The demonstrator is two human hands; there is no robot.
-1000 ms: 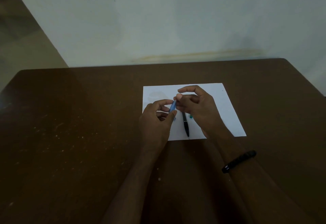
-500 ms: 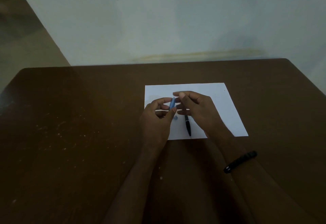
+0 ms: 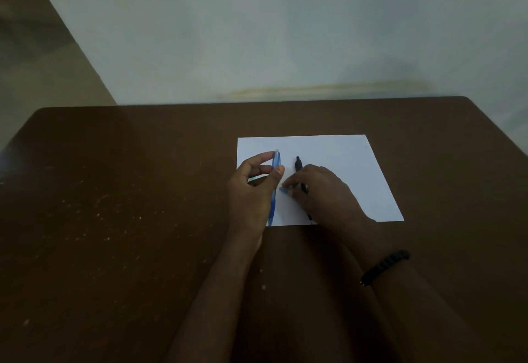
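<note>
A white sheet of paper point(image 3: 348, 168) lies on the dark brown table point(image 3: 128, 205). My left hand point(image 3: 251, 191) pinches a clear blue pen barrel point(image 3: 276, 162) between thumb and fingers, holding it over the sheet's left side. My right hand point(image 3: 320, 191) is lowered onto the paper, its fingertips at a small blue piece point(image 3: 283, 190) lying there. A black pen point(image 3: 299, 164) lies on the sheet, mostly hidden under my right hand. Whether the fingers grip the blue piece is unclear.
A black bead bracelet point(image 3: 384, 267) is on my right wrist. The table's far edge meets a pale wall point(image 3: 285, 33). Light specks dot the table's left half. A tan floor point(image 3: 34, 56) shows at the far left.
My right hand let go of the blue pen's top and dropped to the paper near the small blue piece. My left hand keeps the blue barrel, now more exposed.
</note>
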